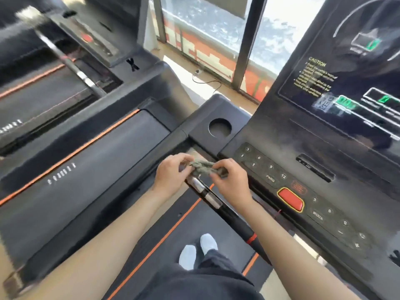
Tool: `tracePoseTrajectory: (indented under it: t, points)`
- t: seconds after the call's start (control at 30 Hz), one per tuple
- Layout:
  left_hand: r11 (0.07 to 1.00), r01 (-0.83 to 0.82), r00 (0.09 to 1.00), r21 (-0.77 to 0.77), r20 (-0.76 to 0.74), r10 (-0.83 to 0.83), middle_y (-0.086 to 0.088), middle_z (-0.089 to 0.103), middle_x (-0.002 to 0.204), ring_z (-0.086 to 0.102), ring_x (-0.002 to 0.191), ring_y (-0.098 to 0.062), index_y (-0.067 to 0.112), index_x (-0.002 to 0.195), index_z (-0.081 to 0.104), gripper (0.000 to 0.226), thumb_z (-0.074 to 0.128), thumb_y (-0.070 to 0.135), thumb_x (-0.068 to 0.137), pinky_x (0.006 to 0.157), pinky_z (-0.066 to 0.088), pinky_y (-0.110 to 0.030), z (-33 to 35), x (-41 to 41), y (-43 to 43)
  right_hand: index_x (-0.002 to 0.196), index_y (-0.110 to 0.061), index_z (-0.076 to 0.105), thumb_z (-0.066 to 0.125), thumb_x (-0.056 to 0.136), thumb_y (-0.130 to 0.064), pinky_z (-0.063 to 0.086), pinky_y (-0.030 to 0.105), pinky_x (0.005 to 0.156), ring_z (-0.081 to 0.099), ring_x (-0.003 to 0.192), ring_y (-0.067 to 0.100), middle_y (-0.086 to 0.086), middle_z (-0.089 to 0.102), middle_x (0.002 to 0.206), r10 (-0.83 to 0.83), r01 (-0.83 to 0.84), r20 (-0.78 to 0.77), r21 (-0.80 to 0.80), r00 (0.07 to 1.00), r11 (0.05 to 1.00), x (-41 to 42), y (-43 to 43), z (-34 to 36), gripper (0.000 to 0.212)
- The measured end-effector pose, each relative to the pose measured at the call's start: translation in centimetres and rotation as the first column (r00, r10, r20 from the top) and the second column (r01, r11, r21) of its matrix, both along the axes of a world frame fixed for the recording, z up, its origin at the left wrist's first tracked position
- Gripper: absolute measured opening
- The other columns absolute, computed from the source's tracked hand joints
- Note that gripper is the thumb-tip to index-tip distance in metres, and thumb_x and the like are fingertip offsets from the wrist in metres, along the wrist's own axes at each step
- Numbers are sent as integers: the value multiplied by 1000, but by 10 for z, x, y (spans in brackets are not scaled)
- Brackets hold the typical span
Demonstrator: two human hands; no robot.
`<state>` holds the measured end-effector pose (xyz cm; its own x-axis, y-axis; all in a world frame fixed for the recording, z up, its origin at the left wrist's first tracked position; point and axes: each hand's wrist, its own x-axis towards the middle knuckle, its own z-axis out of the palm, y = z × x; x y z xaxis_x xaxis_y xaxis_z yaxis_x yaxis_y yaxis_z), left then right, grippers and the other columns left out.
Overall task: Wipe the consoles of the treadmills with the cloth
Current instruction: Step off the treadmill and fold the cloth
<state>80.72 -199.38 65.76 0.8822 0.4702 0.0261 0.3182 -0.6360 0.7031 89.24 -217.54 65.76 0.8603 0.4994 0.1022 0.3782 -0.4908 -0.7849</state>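
The left hand [171, 174] and right hand [229, 180] meet above the handlebar [207, 195], each pinching one end of the crumpled grey-green cloth [205, 167] held between them. Just right of the right hand sits the black console [303, 169] with its red button [291, 199]. Beyond the hands are a cup holder [219, 127] and sunlit windows [207, 22]; to their left, 2 more treadmills [86, 180].

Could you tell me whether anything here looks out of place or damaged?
Nothing looks spilled or broken. The cloth is wadded between the left hand and right hand, off the console, and a cable lies loose on the floor.
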Motion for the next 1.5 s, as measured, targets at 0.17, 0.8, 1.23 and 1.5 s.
tracePoseTrajectory:
  t: [0.17, 0.8, 1.23, 1.5]
  points:
    - [887, -203, 978, -414, -48, 201, -1, 77, 94, 69, 77, -1, 9, 111, 76, 25, 77, 3, 86, 73, 49, -9, 18, -59, 5, 90, -22, 60, 78, 79, -15, 49, 21, 70, 59, 76, 9, -5, 64, 83, 170, -129, -275, 160, 946, 979, -21, 16, 15, 21]
    - [453, -657, 607, -602, -66, 792, 2, 69, 83, 59, 77, -8, 8, 92, 73, 14, 65, 18, 97, 75, 46, -24, -22, -352, -38, 58, -17, 49, 64, 94, -31, 29, 28, 53, 34, 54, 11, -3, 41, 58, 863, -957, -422, -191, 280, 217, -231, 131, -13, 42]
    - [10, -796, 100, -605, -116, 988, 11, 62, 69, 51, 64, -2, 23, 84, 72, 18, 64, 24, 100, 61, 39, -24, -57, -694, -121, 68, -30, 62, 70, 72, -15, 35, 26, 63, 51, 72, 16, -7, 56, 68, 928, -884, -338, -371, -156, -284, -574, 179, -49, 18]
    - [-308, -741, -262, -597, -166, 951, -11, 69, 81, 60, 68, -7, 7, 90, 74, 14, 64, 13, 99, 64, 48, -22, -67, -874, -130, 85, -23, 74, 66, 88, -4, 40, 15, 62, 51, 61, 0, -13, 60, 65, 829, -894, -476, -168, -295, -415, -763, 230, -78, 20]
